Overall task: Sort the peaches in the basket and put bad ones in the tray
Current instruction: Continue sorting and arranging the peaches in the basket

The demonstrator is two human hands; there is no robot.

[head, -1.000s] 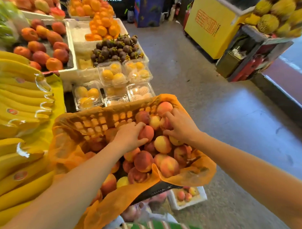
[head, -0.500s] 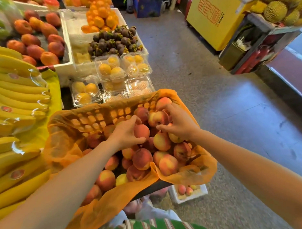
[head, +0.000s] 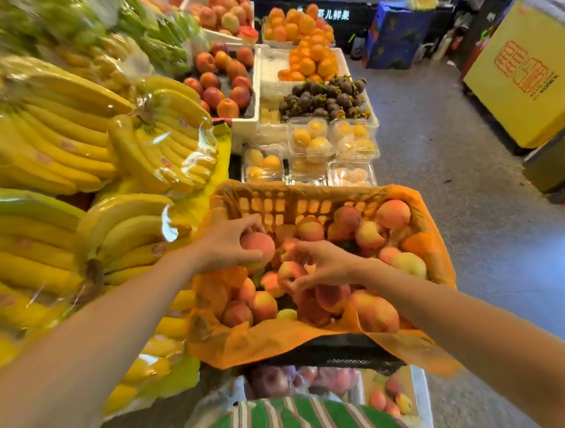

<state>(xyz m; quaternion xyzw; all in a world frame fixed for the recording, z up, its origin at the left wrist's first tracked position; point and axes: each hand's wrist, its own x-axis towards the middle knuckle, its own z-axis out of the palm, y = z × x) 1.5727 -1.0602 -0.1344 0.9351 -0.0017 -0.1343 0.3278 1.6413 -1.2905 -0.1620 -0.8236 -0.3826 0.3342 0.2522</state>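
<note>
A black basket (head: pixel 331 356) lined with orange plastic (head: pixel 279 342) holds many peaches. My left hand (head: pixel 224 244) grips a reddish peach (head: pixel 260 245) lifted at the basket's left side. My right hand (head: pixel 328 265) reaches into the middle of the pile, fingers closed around a peach (head: pixel 289 274) that lies among the others. A white foam tray (head: pixel 419 398) stands on the floor below the basket's near right corner, with a few peaches (head: pixel 387 399) in it.
Wrapped banana bunches (head: pixel 64 151) fill the stall to the left. Behind the basket are clear boxes of yellow fruit (head: pixel 330 141), mangosteens (head: pixel 325 97), oranges (head: pixel 307 46) and more peaches (head: pixel 225 81). A yellow freezer (head: pixel 526 77) stands at right across the grey floor (head: pixel 467 223).
The view swung left. My left hand has lifted a peach toward the basket's left side. My right hand moved from the far right of the pile to a peach in the middle.
</note>
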